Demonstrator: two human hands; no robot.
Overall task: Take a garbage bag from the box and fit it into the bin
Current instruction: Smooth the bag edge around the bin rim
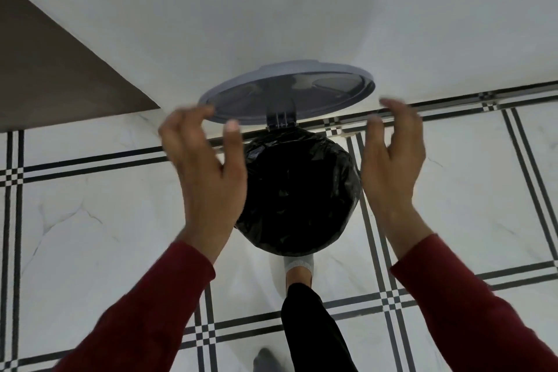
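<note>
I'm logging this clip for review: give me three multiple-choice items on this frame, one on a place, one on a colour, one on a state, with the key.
1. Where does the bin stand?
A. on a table
B. on the tiled floor by the wall
C. inside a cupboard

2. What colour is the garbage bag over the bin's mouth?
A. black
B. white
C. blue

3. How is the lid?
A. shut flat
B. taken off and lying on the floor
C. raised on its hinge

Key:
1 B, since the tiles surround it and the white wall is right behind.
2 A, as the crinkled plastic is black.
3 C, for the lid stands tilted up behind the opening, with the left hand and right hand open on either side, holding nothing.
</note>
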